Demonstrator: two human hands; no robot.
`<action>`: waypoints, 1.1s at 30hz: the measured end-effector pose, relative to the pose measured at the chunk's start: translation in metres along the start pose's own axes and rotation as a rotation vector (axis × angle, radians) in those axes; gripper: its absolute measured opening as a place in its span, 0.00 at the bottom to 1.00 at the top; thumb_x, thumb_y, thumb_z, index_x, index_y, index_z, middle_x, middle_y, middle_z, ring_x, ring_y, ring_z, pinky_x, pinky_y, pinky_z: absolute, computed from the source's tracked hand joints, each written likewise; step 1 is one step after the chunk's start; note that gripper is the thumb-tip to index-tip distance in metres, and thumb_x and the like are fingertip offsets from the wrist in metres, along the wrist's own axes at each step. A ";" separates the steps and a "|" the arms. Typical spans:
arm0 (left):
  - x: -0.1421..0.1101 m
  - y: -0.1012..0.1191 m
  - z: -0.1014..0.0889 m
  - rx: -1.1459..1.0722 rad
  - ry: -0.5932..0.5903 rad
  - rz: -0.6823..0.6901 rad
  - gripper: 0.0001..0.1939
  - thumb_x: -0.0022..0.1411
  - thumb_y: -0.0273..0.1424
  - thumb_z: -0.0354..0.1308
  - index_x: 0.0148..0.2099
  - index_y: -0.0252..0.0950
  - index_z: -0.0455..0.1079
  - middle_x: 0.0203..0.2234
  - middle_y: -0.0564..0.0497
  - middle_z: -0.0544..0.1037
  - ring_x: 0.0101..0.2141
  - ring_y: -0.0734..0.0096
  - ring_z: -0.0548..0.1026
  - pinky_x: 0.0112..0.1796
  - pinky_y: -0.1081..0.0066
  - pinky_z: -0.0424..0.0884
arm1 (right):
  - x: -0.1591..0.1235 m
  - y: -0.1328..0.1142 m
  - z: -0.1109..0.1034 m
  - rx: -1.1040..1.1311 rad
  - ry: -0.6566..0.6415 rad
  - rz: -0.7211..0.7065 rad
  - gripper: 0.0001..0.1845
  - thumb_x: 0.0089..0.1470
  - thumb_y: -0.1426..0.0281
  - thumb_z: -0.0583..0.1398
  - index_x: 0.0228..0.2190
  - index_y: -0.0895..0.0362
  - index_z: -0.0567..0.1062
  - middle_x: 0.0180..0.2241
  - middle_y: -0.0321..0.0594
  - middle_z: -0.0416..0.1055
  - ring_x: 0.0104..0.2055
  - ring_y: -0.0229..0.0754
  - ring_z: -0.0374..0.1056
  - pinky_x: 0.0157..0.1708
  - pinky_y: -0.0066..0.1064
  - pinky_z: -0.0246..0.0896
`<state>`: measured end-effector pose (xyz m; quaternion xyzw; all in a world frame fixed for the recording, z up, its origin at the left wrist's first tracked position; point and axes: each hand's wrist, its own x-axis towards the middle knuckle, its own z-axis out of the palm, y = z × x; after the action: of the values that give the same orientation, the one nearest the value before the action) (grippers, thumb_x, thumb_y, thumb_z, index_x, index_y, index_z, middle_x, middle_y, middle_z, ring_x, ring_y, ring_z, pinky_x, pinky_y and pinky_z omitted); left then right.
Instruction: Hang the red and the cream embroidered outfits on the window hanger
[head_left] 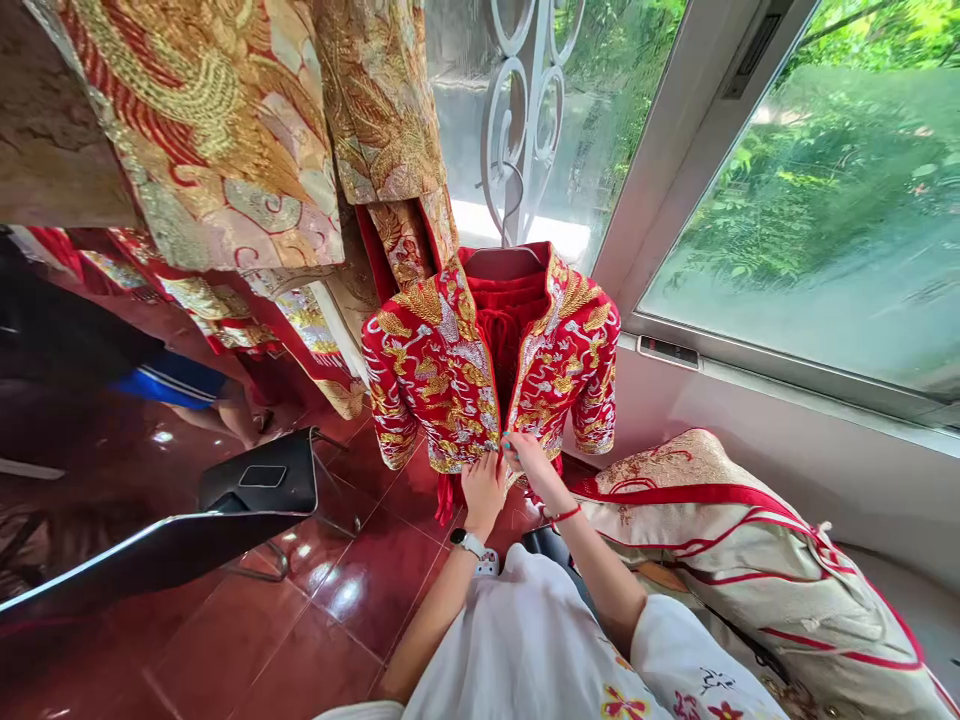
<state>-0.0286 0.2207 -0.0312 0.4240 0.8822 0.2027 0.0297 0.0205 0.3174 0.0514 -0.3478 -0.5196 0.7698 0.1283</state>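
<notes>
A red jacket (450, 385) with dense gold and silver embroidery hangs on a hanger (513, 200) hooked to the window's scrolled metal grille. Its front is parted from the collar down, and red gathered cloth with a tie (499, 325) shows inside. At the bottom of the front opening, my left hand (484, 490) grips the lower hem edge with fingers closed. Just right of it, my right hand (523, 455) pinches the other front edge near the hem. The two hands nearly touch. What lies between the fingertips is too small to make out.
Gold embroidered garments (225, 130) hang at upper left. A black chair (259, 475) stands on the red tiled floor at left, with a person's leg (229, 405) beyond it. Cream garments with red trim (720, 520) are piled at right. A phone-like object (667, 351) lies on the windowsill.
</notes>
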 end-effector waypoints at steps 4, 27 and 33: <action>0.004 0.002 -0.001 -0.007 0.030 -0.004 0.14 0.72 0.32 0.45 0.44 0.37 0.72 0.37 0.44 0.82 0.40 0.58 0.78 0.42 0.63 0.62 | 0.008 -0.038 0.001 -0.001 -0.041 -0.139 0.12 0.46 0.65 0.55 0.18 0.53 0.58 0.15 0.25 0.45 0.18 0.29 0.36 0.19 0.27 0.31; 0.071 0.023 -0.020 -0.073 0.184 -0.040 0.17 0.73 0.33 0.44 0.40 0.38 0.74 0.33 0.44 0.82 0.34 0.61 0.78 0.38 0.67 0.63 | 0.026 -0.140 0.026 0.109 0.010 -0.307 0.08 0.47 0.68 0.54 0.19 0.54 0.61 0.14 0.24 0.47 0.17 0.28 0.37 0.16 0.24 0.32; 0.071 0.020 -0.017 -0.138 0.209 -0.099 0.16 0.72 0.33 0.44 0.42 0.38 0.74 0.33 0.43 0.82 0.35 0.61 0.78 0.35 0.68 0.62 | 0.030 -0.178 0.044 0.138 0.055 -0.456 0.08 0.50 0.70 0.53 0.21 0.54 0.62 0.14 0.24 0.47 0.16 0.29 0.38 0.16 0.24 0.33</action>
<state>-0.0629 0.2802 0.0009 0.3536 0.8842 0.3044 -0.0231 -0.0596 0.3789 0.2067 -0.2324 -0.5271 0.7449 0.3365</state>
